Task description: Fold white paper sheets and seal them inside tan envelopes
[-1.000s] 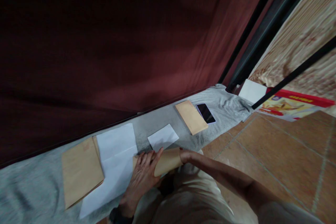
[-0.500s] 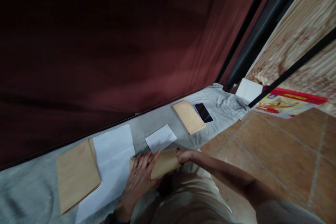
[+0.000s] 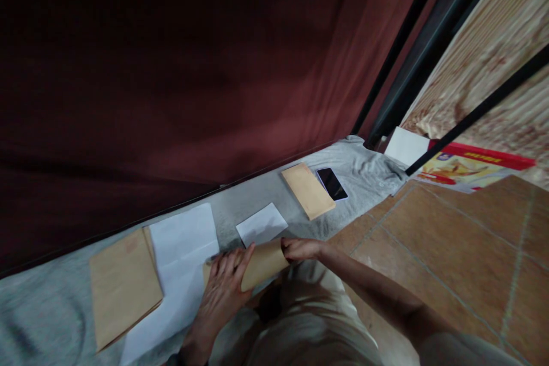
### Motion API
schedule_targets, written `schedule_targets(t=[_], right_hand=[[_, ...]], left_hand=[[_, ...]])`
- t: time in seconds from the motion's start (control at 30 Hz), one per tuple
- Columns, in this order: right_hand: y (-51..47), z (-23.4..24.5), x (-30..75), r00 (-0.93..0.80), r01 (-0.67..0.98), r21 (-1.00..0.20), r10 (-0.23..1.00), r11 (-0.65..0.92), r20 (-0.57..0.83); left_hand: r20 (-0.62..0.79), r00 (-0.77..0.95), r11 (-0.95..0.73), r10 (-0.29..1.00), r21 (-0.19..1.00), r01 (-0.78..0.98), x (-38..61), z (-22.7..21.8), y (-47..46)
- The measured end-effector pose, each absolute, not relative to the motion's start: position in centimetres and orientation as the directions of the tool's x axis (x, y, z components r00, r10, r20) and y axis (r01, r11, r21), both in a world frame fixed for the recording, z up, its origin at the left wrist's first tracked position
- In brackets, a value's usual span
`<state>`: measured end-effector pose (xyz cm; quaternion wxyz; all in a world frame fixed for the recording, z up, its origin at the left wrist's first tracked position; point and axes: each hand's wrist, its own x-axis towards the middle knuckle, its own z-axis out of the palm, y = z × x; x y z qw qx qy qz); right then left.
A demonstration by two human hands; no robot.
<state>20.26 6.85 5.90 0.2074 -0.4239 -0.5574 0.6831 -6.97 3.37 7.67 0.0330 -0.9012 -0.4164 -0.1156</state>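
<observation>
A brown paper envelope (image 3: 263,266) lies over my lap, its right end bulging open. My left hand (image 3: 227,283) holds its left part from above, fingers laid across the paper and thumb apart. At the open end, my right hand (image 3: 298,249) has its fingers curled at the edge, with the tips hidden inside the mouth. Just beyond the envelope is a folded white paper (image 3: 261,224). To the left, brown envelopes (image 3: 124,286) rest partly on a large creased white sheet (image 3: 184,269).
A grey cloth (image 3: 244,194) covers the long, narrow surface. A lighter tan envelope (image 3: 306,190) touches a phone (image 3: 332,184) toward the right. A dark red curtain (image 3: 193,97) hangs behind. Black poles (image 3: 476,114), a colourful box (image 3: 467,171) and tiled floor (image 3: 463,240) are on the right.
Both hands and the brown envelope have shifted slightly left. The right hand stays at the open end. Other things lie as before.
</observation>
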Motion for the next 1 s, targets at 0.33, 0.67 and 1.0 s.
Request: schedule_targets(t=[0.33,0.67,1.0], right_hand=[[11.0,6.4,21.2,0.077,0.633,-0.754,0.983,-0.176,-0.165],[11.7,4.4,18.0,0.181,0.794,-0.555,0.968,-0.247,-0.172],[10.5,3.3,21.0,0.228,0.443,-0.876,0.969,-0.188,-0.092]], left_hand=[[0.312,0.409,-0.425,0.858,-0.017,0.905,-11.1,8.0,3.4],[0.258,0.340,-0.349,0.904,-0.013,0.937,-12.1,6.6,3.1],[0.305,0.301,-0.340,0.903,0.080,0.937,-12.8,5.1,3.1]])
